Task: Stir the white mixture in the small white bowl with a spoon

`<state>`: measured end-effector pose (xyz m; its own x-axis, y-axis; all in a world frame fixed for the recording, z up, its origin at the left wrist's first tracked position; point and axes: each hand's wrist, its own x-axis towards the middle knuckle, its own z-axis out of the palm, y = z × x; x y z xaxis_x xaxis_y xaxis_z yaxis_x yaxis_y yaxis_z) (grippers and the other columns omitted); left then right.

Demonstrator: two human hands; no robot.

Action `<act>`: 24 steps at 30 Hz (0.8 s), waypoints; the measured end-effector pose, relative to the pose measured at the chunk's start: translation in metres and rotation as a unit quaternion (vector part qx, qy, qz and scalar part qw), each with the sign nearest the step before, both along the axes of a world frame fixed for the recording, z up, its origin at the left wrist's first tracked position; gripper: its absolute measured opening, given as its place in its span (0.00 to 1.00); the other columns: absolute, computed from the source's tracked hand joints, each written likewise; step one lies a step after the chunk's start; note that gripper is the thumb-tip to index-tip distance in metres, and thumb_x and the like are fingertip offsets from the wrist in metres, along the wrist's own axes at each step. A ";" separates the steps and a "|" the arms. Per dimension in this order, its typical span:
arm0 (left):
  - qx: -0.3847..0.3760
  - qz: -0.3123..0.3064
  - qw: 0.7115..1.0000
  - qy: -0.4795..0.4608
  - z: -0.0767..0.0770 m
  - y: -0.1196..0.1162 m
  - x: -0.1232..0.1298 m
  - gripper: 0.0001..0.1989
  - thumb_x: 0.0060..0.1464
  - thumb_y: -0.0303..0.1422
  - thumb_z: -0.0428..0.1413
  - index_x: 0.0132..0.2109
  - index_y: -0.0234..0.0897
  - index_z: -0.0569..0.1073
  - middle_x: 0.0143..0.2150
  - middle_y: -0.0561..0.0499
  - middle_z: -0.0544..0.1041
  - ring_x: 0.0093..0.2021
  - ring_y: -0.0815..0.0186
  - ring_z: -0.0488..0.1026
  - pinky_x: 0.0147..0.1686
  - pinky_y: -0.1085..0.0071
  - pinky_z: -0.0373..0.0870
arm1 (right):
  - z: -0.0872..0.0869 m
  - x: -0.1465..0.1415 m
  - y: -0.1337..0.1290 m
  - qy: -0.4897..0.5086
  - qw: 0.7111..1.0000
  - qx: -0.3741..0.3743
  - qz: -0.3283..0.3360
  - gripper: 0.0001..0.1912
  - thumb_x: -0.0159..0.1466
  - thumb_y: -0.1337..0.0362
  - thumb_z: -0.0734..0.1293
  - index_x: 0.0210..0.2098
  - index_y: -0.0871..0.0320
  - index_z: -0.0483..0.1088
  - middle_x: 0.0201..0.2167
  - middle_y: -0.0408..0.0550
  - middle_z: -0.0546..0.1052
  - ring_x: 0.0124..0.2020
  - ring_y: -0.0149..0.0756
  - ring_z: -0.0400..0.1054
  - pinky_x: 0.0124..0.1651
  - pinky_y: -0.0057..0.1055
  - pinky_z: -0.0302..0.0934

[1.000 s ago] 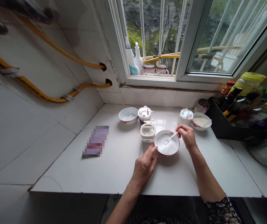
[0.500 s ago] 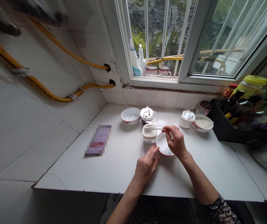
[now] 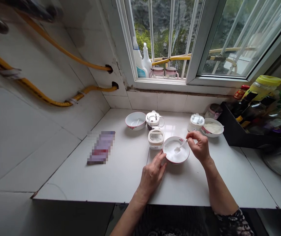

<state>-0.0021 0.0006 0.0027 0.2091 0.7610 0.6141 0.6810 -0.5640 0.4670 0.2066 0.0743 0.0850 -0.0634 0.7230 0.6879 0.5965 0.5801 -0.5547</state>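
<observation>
A white bowl with a red rim stands on the counter, holding white powdery stuff. My left hand grips its left edge, fingertips at the rim and thumb lower down. Between the closed fingers of my right hand is the handle of a small white spoon, whose head dips over the powder. Just left of the bowl stands a square seasoning jar, its lid flap up and pale contents inside.
Behind are a second seasoning jar and a bowl with a spoon in it. At right stand a third jar, a bowl of white food and a black bottle box. A blurred purple packet lies left.
My right hand has moved the spoon from the open jar rightward to the bowl. My left hand stays on the bowl's edge. The camera view has shifted slightly.
</observation>
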 end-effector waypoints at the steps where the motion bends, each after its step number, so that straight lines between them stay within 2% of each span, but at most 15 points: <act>1: -0.003 0.000 1.000 0.000 0.000 0.000 0.000 0.20 0.63 0.25 0.52 0.60 0.41 0.64 0.59 0.42 0.75 0.38 0.64 0.82 0.37 0.71 0.80 | 0.001 0.001 0.000 -0.009 1.000 -0.003 0.009 0.09 0.56 0.72 0.60 0.23 0.54 0.68 0.19 0.41 0.71 0.24 0.34 0.64 0.33 0.32 0.60; 7: -0.015 0.002 1.000 0.002 0.000 -0.001 -0.001 0.20 0.64 0.26 0.52 0.61 0.42 0.64 0.59 0.42 0.75 0.41 0.63 0.82 0.38 0.70 0.80 | -0.003 -0.010 -0.003 -0.046 0.997 -0.032 0.057 0.09 0.54 0.72 0.60 0.22 0.54 0.67 0.18 0.41 0.71 0.24 0.33 0.63 0.38 0.34 0.61; 11: -0.023 0.002 1.000 0.008 -0.001 -0.001 -0.001 0.20 0.64 0.27 0.52 0.61 0.42 0.65 0.59 0.42 0.76 0.42 0.62 0.81 0.37 0.71 0.80 | -0.006 -0.016 -0.003 -0.029 0.994 -0.088 0.066 0.08 0.54 0.70 0.60 0.21 0.54 0.67 0.18 0.41 0.70 0.24 0.34 0.62 0.37 0.33 0.60; 16: -0.020 0.007 1.000 0.009 -0.002 -0.001 -0.001 0.20 0.63 0.26 0.52 0.61 0.42 0.65 0.58 0.43 0.76 0.41 0.63 0.81 0.37 0.71 0.79 | -0.004 -0.012 0.000 0.074 0.982 -0.169 0.035 0.07 0.52 0.67 0.60 0.20 0.55 0.68 0.16 0.41 0.69 0.22 0.33 0.61 0.30 0.30 0.58; 20: -0.009 0.007 1.000 0.001 -0.001 -0.001 0.001 0.19 0.63 0.25 0.52 0.59 0.41 0.65 0.58 0.42 0.76 0.40 0.63 0.82 0.37 0.72 0.79 | -0.004 -0.009 0.004 0.171 0.957 -0.233 0.030 0.07 0.49 0.64 0.60 0.19 0.56 0.68 0.14 0.39 0.66 0.18 0.30 0.58 0.25 0.29 0.53; 24: -0.004 0.004 1.000 -0.003 0.000 -0.001 0.001 0.19 0.62 0.24 0.52 0.59 0.40 0.65 0.59 0.42 0.76 0.40 0.64 0.81 0.36 0.72 0.79 | -0.006 -0.006 0.010 0.244 0.932 -0.269 0.019 0.06 0.47 0.64 0.61 0.19 0.57 0.69 0.12 0.38 0.65 0.17 0.29 0.57 0.24 0.28 0.53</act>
<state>-0.0008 0.0000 0.0025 0.1998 0.7681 0.6084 0.6828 -0.5545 0.4758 0.2005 0.0840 0.0786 0.1288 0.9750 0.1810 0.1815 0.1562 -0.9709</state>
